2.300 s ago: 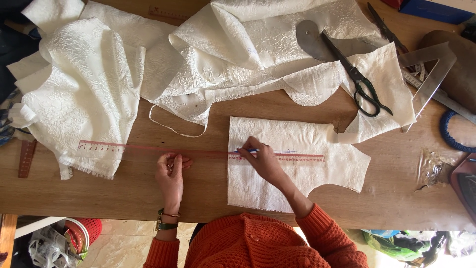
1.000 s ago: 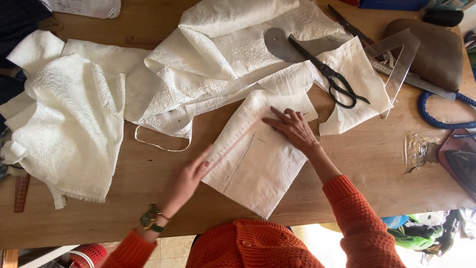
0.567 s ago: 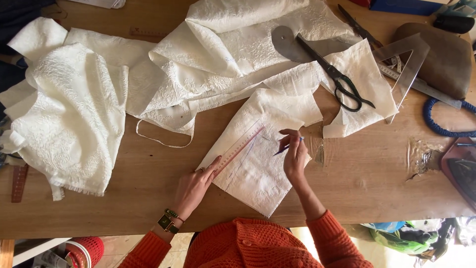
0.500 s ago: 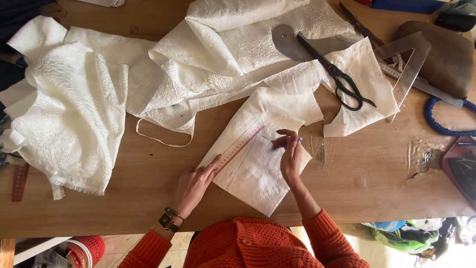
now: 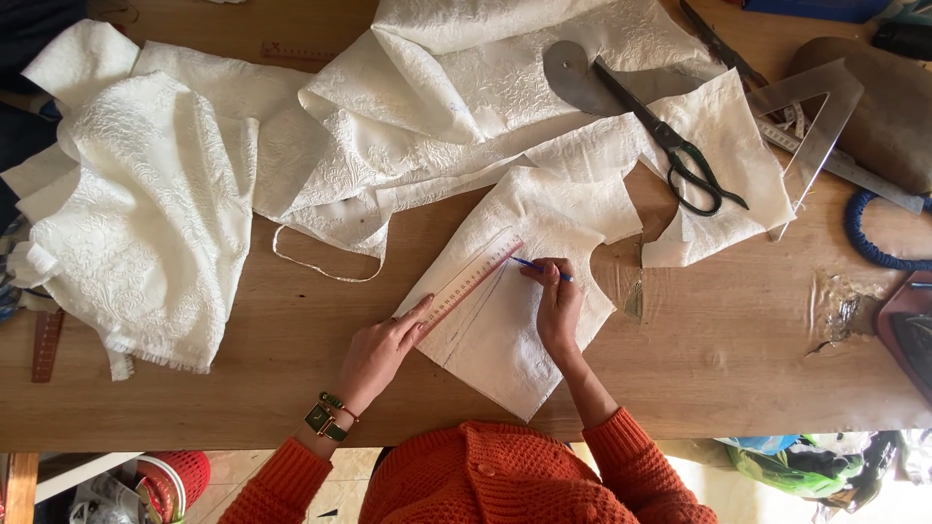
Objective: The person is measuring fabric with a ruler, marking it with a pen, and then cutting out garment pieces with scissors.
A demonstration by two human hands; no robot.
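Left hand (image 5: 377, 351) lies flat, fingers spread, pressing the clear ruler (image 5: 473, 281) slantwise onto the cut white fabric piece (image 5: 515, 330) at the near edge of my wooden table (image 5: 699, 359). Right hand (image 5: 558, 309) pinches a blue pen (image 5: 540, 268), tip at the ruler's upper end. Black scissors (image 5: 670, 146) rest well apart, up right.

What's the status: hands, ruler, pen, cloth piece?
Left hand presses ruler flat on cloth piece. Right hand holds pen, tip at ruler's edge. Scissors lie apart, nothing in the way.
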